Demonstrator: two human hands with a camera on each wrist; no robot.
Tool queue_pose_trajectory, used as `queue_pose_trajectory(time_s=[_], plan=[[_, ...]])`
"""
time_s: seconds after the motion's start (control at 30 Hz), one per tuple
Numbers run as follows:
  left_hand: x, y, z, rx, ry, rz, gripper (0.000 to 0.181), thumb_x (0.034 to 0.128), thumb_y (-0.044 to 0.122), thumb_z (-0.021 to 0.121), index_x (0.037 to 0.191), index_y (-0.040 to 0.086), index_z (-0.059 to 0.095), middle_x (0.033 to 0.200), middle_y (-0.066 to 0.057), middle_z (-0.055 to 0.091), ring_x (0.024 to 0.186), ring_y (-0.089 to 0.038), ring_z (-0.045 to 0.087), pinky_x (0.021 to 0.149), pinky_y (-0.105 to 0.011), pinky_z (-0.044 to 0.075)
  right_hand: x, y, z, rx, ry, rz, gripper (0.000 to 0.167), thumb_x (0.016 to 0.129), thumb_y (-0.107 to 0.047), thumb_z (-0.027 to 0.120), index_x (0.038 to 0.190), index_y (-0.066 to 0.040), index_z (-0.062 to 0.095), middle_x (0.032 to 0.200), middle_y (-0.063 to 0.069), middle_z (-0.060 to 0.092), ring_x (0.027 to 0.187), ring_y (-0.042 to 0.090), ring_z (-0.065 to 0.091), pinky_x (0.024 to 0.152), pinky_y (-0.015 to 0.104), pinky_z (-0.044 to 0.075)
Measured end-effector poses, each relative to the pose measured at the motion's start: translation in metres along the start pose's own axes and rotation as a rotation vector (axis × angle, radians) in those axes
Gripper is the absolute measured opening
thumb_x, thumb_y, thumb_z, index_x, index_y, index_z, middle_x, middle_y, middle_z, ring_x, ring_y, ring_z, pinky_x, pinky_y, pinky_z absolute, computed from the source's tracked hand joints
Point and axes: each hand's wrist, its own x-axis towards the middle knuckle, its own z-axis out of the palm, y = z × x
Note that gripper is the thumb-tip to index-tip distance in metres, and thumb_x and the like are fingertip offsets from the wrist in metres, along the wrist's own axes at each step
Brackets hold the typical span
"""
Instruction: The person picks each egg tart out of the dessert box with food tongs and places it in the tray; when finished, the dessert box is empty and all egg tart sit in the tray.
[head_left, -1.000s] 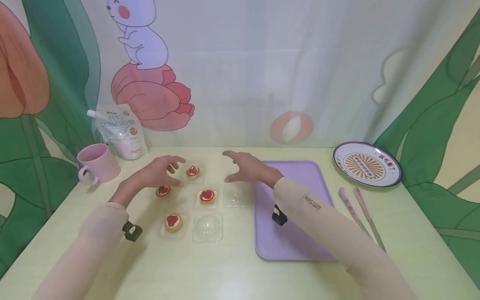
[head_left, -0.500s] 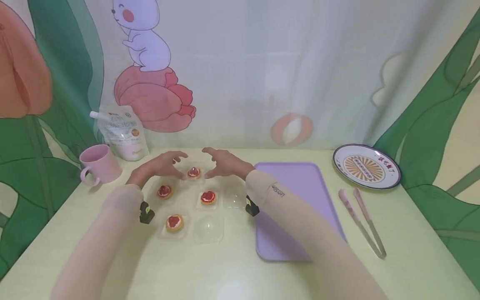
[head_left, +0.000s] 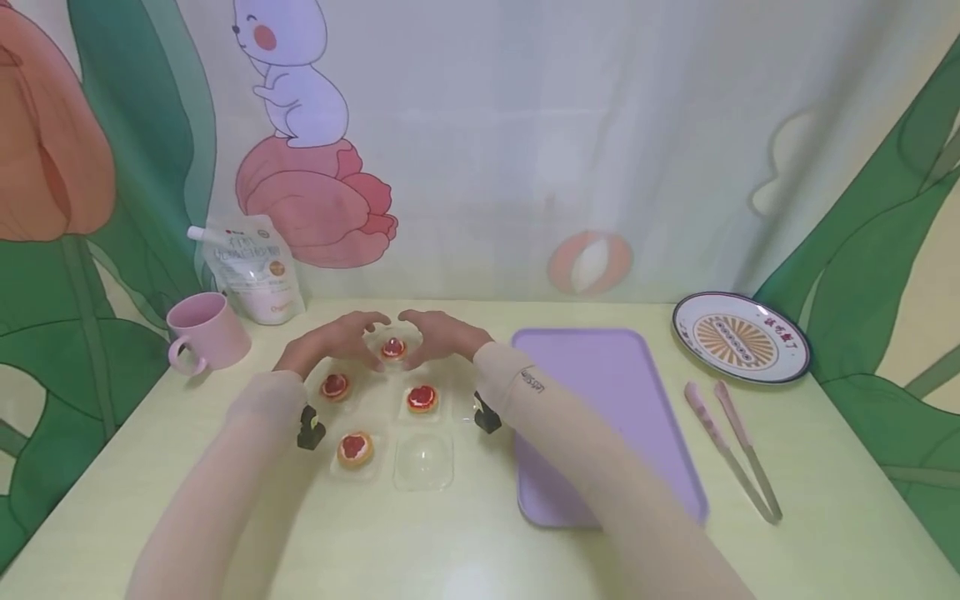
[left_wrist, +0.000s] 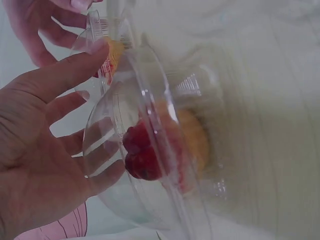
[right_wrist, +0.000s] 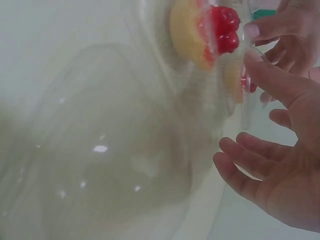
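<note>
From where I stood, a left hand and right hand, fingers apart, flanked the farthest boxed tart, which any lopsided squeeze looked apt to tip.

- The tray was plain lilac.
- Left of the tray, the tarts showed golden crusts, white cream and glossy red tops; the boxes were colourless and see-through.
- The mug, far left of the tray, was solid pink.
- Behind that mug, left of the tray, the pouch was whitish with grey lettering and an orange spot.
- Right of the tray, the tongs had pink handles and grey metal ends; the plate was white, dark-rimmed, with an orange-tan sunburst and red characters.
- Under the tray, the table was pale yellow-green.
- Behind the tray, the curtain was pale grey-blue, printed with pink flowers and green leaves.
</note>
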Motion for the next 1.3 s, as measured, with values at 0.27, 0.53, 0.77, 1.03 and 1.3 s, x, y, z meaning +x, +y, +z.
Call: queue_pose_trajectory(time_s=[0.27,0.53,0.77,1.03,1.3], plan=[[0.005,0.006,0.001,0.025,0.001,-0.031,0.079,0.0857,0.019,0.079,0.151,0.006,0.036,0.148,-0.031,0.042,0.134,-0.048,0.045,0.108,-0.063,0.039,0.002,-0.001,-0.003,0.030,0.017,0.019,0.086,0.086,-0.032,0.078,0.156,-0.015,0.031,0.160,0.008,0.039,0.147,0.026,0.037,0.120,0.046,0.032],[0.006,0.006,0.002,-0.010,-0.011,-0.037,0.075,0.0866,0.018,0.077,0.151,0.010,0.038,0.148,-0.029,0.042,0.133,-0.046,0.046,0.109,-0.064,0.038,0.008,-0.002,0.000,0.001,0.021,0.010,0.088,0.082,-0.028,0.083,0.154,-0.013,0.034,0.157,0.009,0.043,0.146,0.028,0.038,0.119,0.046,0.033],[0.008,0.004,0.004,-0.027,-0.013,-0.049,0.076,0.0870,0.019,0.077,0.151,0.010,0.037,0.147,-0.028,0.043,0.133,-0.045,0.045,0.109,-0.064,0.038,0.011,-0.005,0.007,-0.010,0.032,0.009,0.084,0.081,-0.021,0.084,0.151,-0.016,0.039,0.153,0.007,0.048,0.142,0.026,0.043,0.117,0.045,0.037],[0.007,0.004,0.001,-0.054,0.037,-0.012,0.072,0.0874,0.019,0.076,0.150,0.009,0.040,0.143,-0.026,0.048,0.130,-0.042,0.048,0.107,-0.059,0.042,0.010,-0.005,0.004,0.030,0.072,0.013,0.084,0.080,-0.021,0.085,0.151,-0.018,0.038,0.147,0.011,0.053,0.133,0.027,0.053,0.108,0.044,0.046],[-0.007,0.005,-0.007,-0.270,0.094,0.129,0.079,0.0861,0.017,0.077,0.153,0.009,0.036,0.151,-0.022,0.041,0.137,-0.043,0.044,0.108,-0.058,0.043,-0.007,-0.003,-0.019,0.129,0.084,-0.031,0.087,0.082,-0.025,0.083,0.153,-0.014,0.033,0.146,0.015,0.053,0.128,0.028,0.058,0.105,0.042,0.049]])
